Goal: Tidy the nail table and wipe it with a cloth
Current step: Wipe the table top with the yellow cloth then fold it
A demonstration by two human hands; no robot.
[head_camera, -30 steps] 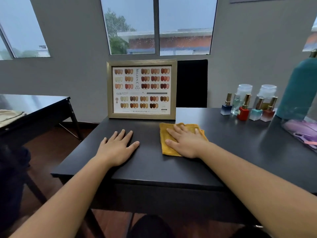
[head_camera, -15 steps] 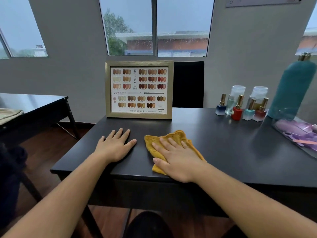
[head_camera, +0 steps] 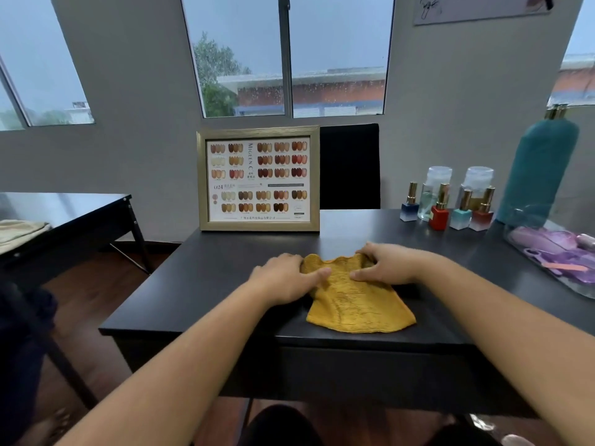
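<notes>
A yellow cloth (head_camera: 357, 300) lies on the black nail table (head_camera: 206, 284) near its front edge, its far edge bunched up. My left hand (head_camera: 283, 278) grips the cloth's far left corner, thumb on top and fingers curled over the edge. My right hand (head_camera: 386, 263) holds the far right corner the same way, thumb pressed on the fabric. The cloth's near half lies flat between my forearms.
A gold-framed nail colour chart (head_camera: 259, 178) stands at the table's back. Several nail polish bottles (head_camera: 439, 210) and two clear jars (head_camera: 434, 188) sit at the back right, by a teal bottle (head_camera: 541, 169) and a clear tray of purple tools (head_camera: 560, 255). Another dark table (head_camera: 64, 214) stands left.
My left hand has left the bare tabletop and taken the cloth's left corner. My right hand went from pressing flat on the cloth to gripping its far right corner.
</notes>
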